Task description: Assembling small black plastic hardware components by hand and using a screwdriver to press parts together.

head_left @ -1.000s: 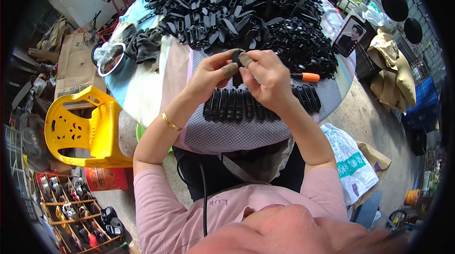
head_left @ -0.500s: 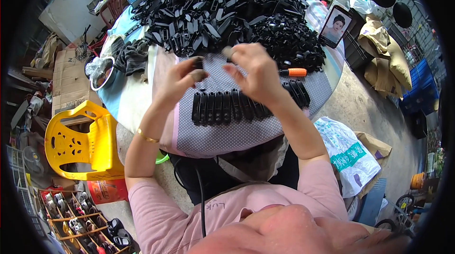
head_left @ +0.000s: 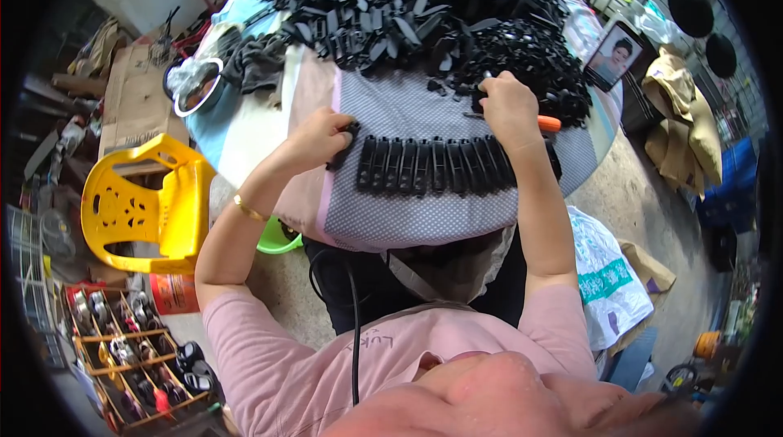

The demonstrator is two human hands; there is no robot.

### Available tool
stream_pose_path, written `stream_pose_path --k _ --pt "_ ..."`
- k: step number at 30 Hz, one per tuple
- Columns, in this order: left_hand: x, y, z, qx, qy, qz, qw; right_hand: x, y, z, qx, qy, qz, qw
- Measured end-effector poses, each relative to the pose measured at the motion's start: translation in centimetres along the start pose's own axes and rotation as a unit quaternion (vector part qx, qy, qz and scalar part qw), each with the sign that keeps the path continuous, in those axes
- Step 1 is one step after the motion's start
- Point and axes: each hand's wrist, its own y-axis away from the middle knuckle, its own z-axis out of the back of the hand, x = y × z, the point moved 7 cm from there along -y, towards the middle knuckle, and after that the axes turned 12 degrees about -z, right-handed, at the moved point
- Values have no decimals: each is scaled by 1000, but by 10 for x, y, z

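Note:
My left hand (head_left: 320, 140) is closed on a long black plastic piece (head_left: 338, 158), beside the left end of a row of similar black pieces (head_left: 420, 166). They stand side by side on the dotted cloth (head_left: 383, 110). My right hand (head_left: 510, 109) has its fingers pinched together at the near edge of a heap of small black parts (head_left: 563, 82); what they hold, if anything, is hidden. An orange-handled screwdriver (head_left: 550, 124) lies partly behind my right wrist. My right forearm covers part of the row.
A large pile of long black pieces (head_left: 391, 8) covers the table's far side. A phone (head_left: 613, 56) stands at the right, and a grey cloth (head_left: 259, 60) and white bowl (head_left: 214, 98) sit at the left. A yellow chair (head_left: 183, 200) is left of the table.
My left hand has come down to the row's left end with a black piece. My right hand has moved right to the small parts. The whole view has shifted slightly.

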Motion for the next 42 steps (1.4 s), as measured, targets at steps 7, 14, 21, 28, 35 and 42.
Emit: stream_pose_path --k 7,14,21,28,35,42 --pt "4 6 1 -38 97 28 994 6 3 5 -21 -32 33 999" --pt "-2 15 -4 -16 56 27 998 13 6 24 -97 -208 60 971" --pt "-11 -28 26 -90 -59 -99 989 21 11 36 -84 -388 103 912" --pt "-30 -89 39 -267 -307 -42 912 25 17 39 -103 -427 126 890" --pt "-17 -90 49 -302 -258 -44 917 21 14 36 -83 -467 97 875" --pt "-7 -81 50 -212 -152 -41 964 31 24 49 -84 -442 146 881"
